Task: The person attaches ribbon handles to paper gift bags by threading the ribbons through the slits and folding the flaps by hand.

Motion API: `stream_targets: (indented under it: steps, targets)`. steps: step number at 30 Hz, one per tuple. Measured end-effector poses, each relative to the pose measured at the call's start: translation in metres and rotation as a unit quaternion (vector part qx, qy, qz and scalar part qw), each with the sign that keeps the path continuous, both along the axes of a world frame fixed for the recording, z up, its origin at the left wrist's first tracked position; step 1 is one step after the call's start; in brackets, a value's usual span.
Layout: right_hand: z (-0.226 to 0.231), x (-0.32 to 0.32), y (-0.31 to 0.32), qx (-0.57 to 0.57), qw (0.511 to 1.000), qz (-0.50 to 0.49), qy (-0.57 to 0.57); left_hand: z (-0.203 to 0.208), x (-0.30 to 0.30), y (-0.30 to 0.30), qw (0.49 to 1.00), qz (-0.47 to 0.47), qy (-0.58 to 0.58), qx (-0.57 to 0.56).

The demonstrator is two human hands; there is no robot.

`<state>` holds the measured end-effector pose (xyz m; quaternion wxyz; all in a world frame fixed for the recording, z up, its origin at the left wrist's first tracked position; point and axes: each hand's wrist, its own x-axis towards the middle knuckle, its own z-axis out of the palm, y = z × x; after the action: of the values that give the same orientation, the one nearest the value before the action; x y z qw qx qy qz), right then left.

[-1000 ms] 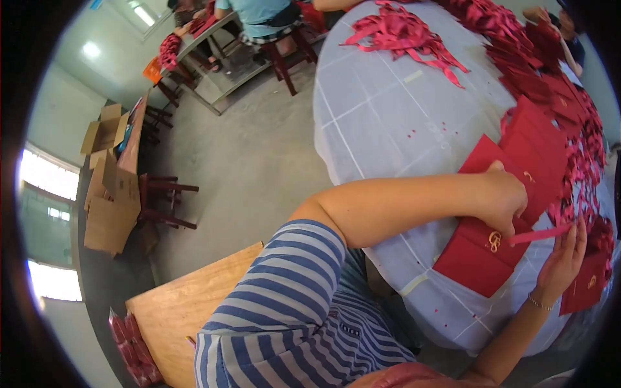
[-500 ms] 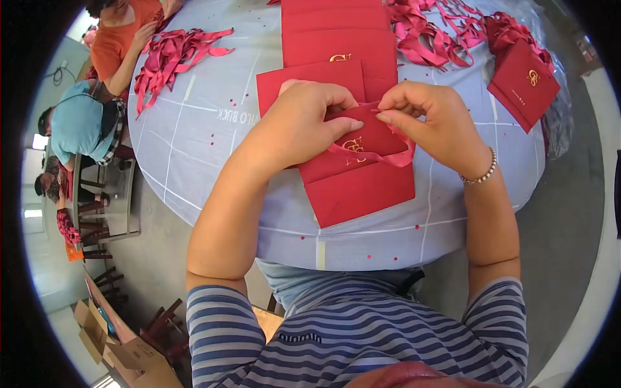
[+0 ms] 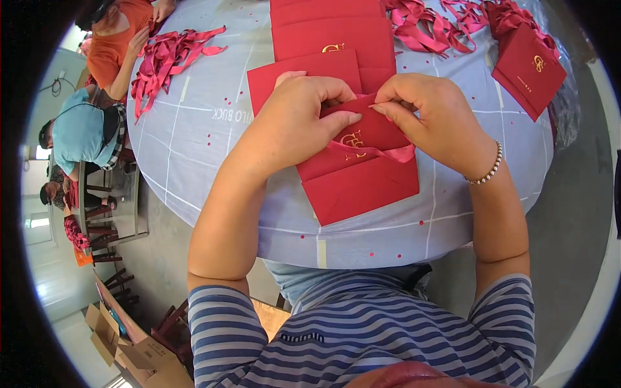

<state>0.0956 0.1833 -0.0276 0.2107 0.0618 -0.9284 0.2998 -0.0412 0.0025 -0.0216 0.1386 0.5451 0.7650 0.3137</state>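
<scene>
Pinching the bag (image 3: 381,131) near its top edge with the left hand (image 3: 297,119), thumb in front, fingers mostly out of sight behind. Pressing thumb and fingertips of the right hand (image 3: 430,116) together at that same edge, not showing clearly a hold on paper or ribbon (image 3: 396,154). Having the bag lying between the 2 hands, just below the fingertips. Trailing the ribbon across the bag's front, below both thumbs. Wearing 1 bracelet (image 3: 491,169) on the right wrist. Working over a cloth-covered table (image 3: 194,152), with a stack (image 3: 333,29) lying beyond the knuckles, 1 ribbon heap (image 3: 169,61) farther left, and 1 tilted bag pair (image 3: 527,74) to the right.
</scene>
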Motion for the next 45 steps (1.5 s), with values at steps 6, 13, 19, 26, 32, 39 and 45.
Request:
stream_targets:
  steps: [6, 13, 19, 26, 32, 39, 45]
  targets:
    - [0.001, 0.002, -0.004, 0.053, 0.998, -0.013, -0.013, -0.001, 0.008, 0.001, 0.999, 0.001, 0.037, 0.013]
    - [-0.011, 0.002, -0.022, 0.179, 0.982, -0.045, 0.034, -0.001, 0.018, 0.003, 0.996, -0.017, 0.072, 0.043]
    - [0.006, 0.004, 0.0, -0.088, 0.993, 0.016, -0.076, -0.001, 0.013, -0.003, 0.996, 0.01, 0.067, 0.064]
    - [0.013, 0.004, 0.018, -0.033, 0.995, 0.089, 0.022, 0.008, 0.019, -0.005, 0.988, -0.029, 0.113, 0.1]
    - [0.015, 0.007, 0.011, -0.059, 0.99, 0.129, -0.028, 0.016, 0.024, -0.008, 0.976, -0.097, 0.137, 0.141]
    - [0.017, 0.008, 0.016, -0.23, 0.941, 0.153, -0.197, 0.027, 0.039, -0.011, 0.949, -0.142, 0.234, 0.156]
    - [0.015, 0.004, 0.026, -0.242, 0.916, 0.235, -0.22, 0.025, 0.043, -0.008, 0.945, -0.159, 0.231, 0.167]
